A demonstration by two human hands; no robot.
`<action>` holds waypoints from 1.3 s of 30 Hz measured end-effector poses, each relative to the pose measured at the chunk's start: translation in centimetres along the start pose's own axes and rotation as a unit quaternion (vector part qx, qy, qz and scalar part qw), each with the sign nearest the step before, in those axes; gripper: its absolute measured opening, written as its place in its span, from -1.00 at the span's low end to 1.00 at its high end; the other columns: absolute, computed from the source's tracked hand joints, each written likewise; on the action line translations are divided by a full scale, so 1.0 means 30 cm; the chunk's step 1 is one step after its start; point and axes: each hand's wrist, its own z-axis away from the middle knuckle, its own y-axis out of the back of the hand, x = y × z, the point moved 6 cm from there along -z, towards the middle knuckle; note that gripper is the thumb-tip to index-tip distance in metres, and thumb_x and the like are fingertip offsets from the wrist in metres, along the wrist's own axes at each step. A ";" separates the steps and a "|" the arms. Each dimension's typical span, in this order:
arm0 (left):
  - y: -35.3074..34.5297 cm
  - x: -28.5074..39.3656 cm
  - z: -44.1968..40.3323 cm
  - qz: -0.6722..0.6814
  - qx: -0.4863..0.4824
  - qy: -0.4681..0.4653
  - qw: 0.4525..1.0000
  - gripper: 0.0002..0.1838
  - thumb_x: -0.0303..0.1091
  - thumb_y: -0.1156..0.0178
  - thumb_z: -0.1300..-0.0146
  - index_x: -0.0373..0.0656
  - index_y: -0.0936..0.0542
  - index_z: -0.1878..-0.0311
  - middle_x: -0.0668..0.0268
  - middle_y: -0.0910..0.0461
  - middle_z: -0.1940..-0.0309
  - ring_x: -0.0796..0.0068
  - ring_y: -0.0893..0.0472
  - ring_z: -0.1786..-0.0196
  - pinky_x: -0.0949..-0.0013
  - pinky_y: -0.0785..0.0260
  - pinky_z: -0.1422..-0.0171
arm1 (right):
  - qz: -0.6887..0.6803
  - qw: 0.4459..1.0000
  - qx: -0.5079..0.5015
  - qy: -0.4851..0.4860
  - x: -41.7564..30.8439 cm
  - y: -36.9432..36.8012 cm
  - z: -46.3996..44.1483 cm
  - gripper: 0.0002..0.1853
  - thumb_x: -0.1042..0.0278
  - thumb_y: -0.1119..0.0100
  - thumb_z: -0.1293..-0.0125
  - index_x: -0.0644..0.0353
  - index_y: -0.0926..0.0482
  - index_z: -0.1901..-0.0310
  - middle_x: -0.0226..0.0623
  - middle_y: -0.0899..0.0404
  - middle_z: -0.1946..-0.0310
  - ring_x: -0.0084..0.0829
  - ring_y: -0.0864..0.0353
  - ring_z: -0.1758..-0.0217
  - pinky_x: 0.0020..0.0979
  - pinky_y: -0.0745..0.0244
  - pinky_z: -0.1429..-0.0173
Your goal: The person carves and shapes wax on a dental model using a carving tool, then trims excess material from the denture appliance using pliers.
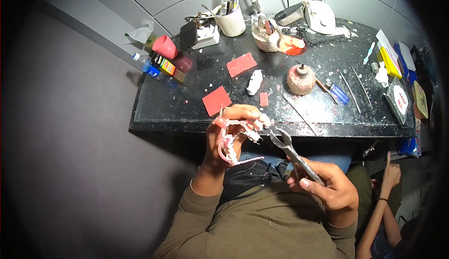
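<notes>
My left hand (pixel 216 140) is closed around a pink and white denture piece (pixel 228 147) with tooth-like parts and thin pink strips sticking out. My fingers hide part of it. In my right hand (pixel 333 184) is a pair of metal pliers (pixel 294 154), gripped by the handles. Its curved jaws stand apart and point up toward the denture piece, with a gap between them. Red wax sheets (pixel 217 100) lie on the black bench (pixel 177 111) just beyond my left hand. A pointed metal tool (pixel 299 113) rests beyond the pliers.
A spirit burner (pixel 301 79), a white lump (pixel 254 82) and a blue lighter (pixel 339 94) are on the bench. Behind stand a tool cup (pixel 231 21) and a pink cup (pixel 164 47). At lower right, another person's hand (pixel 392 174) points a finger.
</notes>
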 end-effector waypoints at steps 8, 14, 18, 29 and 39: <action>-0.034 0.035 -0.001 0.026 0.004 -0.102 0.994 -0.72 -0.25 -0.11 -0.52 -0.28 -0.44 -0.06 -0.17 -0.61 0.05 -0.05 -0.73 0.05 0.00 -0.65 -0.10 | -0.259 0.949 -0.140 -0.114 0.008 -0.077 0.021 -0.52 0.35 -0.05 -0.58 0.53 -0.38 -0.36 0.12 -0.66 -0.01 -0.25 -0.76 0.08 -0.32 -0.67 -0.01; -0.056 0.054 -0.001 -0.033 -0.016 -0.153 0.988 -0.72 -0.25 -0.16 -0.50 -0.23 -0.39 -0.07 -0.20 -0.61 0.03 -0.07 -0.73 0.01 0.08 -0.68 -0.06 | -0.277 0.944 -0.147 -0.100 0.020 -0.083 0.014 -0.52 0.36 -0.06 -0.57 0.53 -0.37 -0.37 0.08 -0.68 0.04 -0.27 -0.76 0.13 -0.33 -0.68 0.06; -0.050 0.050 -0.003 -0.026 -0.021 -0.154 0.988 -0.69 -0.22 -0.17 -0.50 -0.24 -0.39 -0.06 -0.19 -0.61 0.04 -0.06 -0.73 0.02 0.06 -0.68 -0.06 | -0.290 0.941 -0.117 -0.125 0.021 -0.090 0.014 -0.53 0.40 -0.06 -0.56 0.55 -0.39 -0.36 -0.01 -0.68 0.14 -0.32 -0.73 0.20 -0.34 -0.69 0.14; -0.035 0.044 0.018 -0.160 -0.009 -0.143 0.977 -0.65 -0.15 -0.13 -0.52 -0.25 -0.42 -0.11 -0.14 -0.63 0.11 0.00 -0.73 0.05 0.09 -0.68 -0.02 | -0.239 0.958 -0.088 -0.129 0.005 -0.083 0.009 -0.56 0.40 -0.07 -0.57 0.53 -0.42 -0.34 -0.22 -0.62 0.33 -0.51 -0.62 0.43 -0.48 -0.55 0.36; -0.028 0.025 0.007 -0.036 0.000 -0.152 0.988 -0.55 -0.03 -0.17 -0.49 -0.30 -0.53 -0.08 -0.05 -0.56 0.00 0.06 -0.73 0.05 0.10 -0.69 -0.01 | -0.252 0.958 -0.093 -0.101 0.004 -0.072 0.011 -0.54 0.41 -0.06 -0.57 0.57 -0.39 -0.35 0.00 -0.69 0.13 -0.37 -0.72 0.23 -0.35 -0.67 0.12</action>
